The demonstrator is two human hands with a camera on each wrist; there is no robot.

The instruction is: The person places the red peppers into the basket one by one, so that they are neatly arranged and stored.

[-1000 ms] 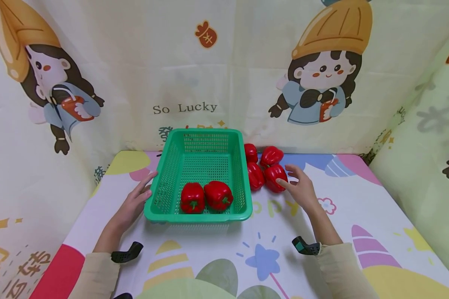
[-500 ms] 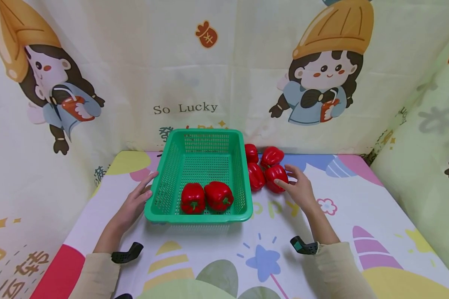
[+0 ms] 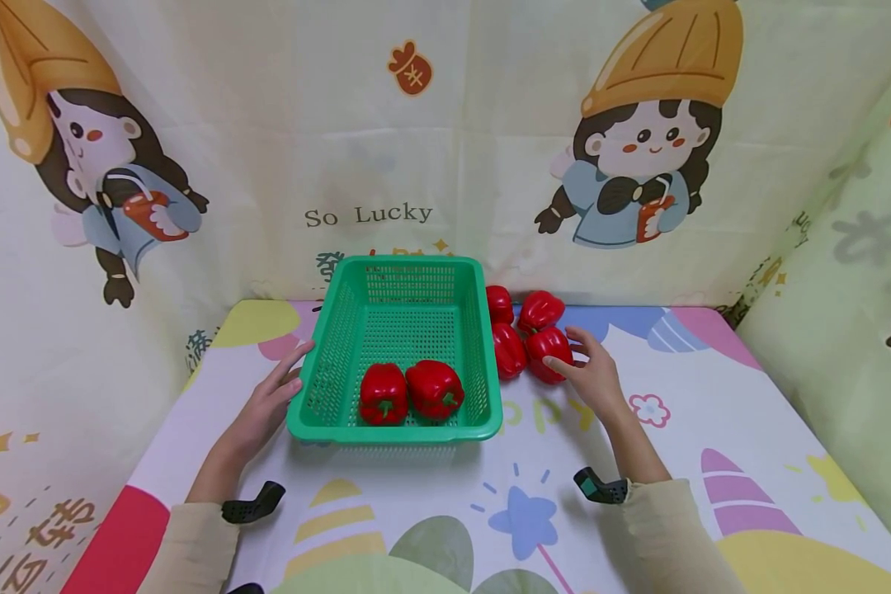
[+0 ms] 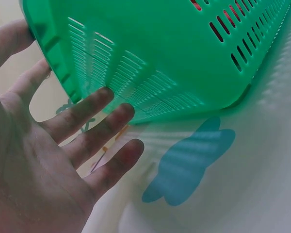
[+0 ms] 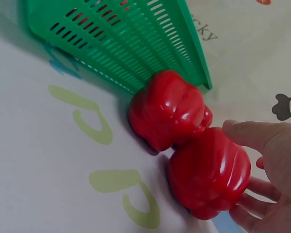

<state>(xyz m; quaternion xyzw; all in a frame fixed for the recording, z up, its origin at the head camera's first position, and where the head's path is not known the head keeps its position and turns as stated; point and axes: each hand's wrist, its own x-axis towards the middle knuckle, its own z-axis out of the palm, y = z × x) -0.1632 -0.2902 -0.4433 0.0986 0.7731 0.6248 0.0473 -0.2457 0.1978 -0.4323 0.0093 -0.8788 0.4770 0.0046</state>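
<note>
Cupping the near right pepper [image 3: 546, 342]: a person's right hand [image 3: 597, 375], thumb on one side and fingers curved round the other, parted to span it; how firmly they press cannot be told.
Pepper's place: on the bench [image 3: 445, 483], to the right of a green basket [image 3: 393, 433].
Cluster: the near left pepper [image 3: 508, 351] sits just left of it, beside the basket wall; the far left pepper [image 3: 499, 304] and far right pepper [image 3: 540, 311] lie beyond.
Green basket: slotted sides, with two red peppers [image 3: 435, 388] side by side at its near end.
Left hand [image 3: 263, 408]: fingers extended and spread, touching the basket's left side, gripping nothing.
Wrists: beige sleeves [image 3: 193, 540] and black devices [image 3: 255, 503].
Bench cover: pastel shapes, a blue star [image 3: 525, 521] near the middle.
Backdrop [image 3: 490, 165]: cream cloth printed "So Lucky".
</note>
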